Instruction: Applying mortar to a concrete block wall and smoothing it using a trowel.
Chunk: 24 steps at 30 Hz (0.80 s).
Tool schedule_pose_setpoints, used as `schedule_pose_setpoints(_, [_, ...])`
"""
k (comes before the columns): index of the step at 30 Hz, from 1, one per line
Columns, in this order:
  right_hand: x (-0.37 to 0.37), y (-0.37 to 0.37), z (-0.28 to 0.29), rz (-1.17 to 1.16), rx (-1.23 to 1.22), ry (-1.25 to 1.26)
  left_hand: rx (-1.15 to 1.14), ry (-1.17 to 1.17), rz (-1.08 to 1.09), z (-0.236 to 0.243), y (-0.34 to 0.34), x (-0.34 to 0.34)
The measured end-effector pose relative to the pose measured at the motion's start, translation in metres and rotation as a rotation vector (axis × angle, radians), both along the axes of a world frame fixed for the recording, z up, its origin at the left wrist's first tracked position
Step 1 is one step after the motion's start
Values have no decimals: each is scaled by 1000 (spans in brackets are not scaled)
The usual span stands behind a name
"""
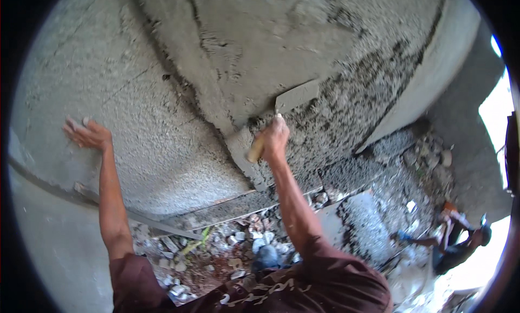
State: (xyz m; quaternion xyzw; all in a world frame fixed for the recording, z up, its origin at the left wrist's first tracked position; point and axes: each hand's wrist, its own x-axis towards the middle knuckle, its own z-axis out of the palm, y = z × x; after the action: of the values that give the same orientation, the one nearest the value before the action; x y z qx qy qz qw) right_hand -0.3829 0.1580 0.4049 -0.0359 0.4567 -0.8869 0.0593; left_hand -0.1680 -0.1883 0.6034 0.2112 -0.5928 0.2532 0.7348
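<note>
My right hand grips the wooden handle of a plastering trowel. Its flat blade, coated in grey mortar, lies pressed against the rough wet plaster on the wall. Out to the left, my left hand rests flat on the drier, grainy part of the wall, fingers spread and holding nothing. A raised band of smoother plaster runs diagonally between the two hands. Both forearms rise from the lower edge out of dark red sleeves.
Broken bricks and rubble cover the ground below the wall. A long straight metal bar lies along the wall's foot. A heap of grey mortar sits at the lower right. Another person crouches at the far right.
</note>
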Motion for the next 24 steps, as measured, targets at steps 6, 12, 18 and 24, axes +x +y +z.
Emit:
schedule_pose_setpoints(6, [57,-37,151,115,81,207,-12,11,20,3,-13,9])
schedule_pose_setpoints(12, [67,-33,95,15,867,928,93,28,-17,2,0,4])
schedule_pose_setpoints(18, [-23,58,42,-130,582,501,38,52,-34,2,0,6])
schedule_pose_setpoints(24, [-51,75,159,1,118,186,31,74,-40,6,-2,15])
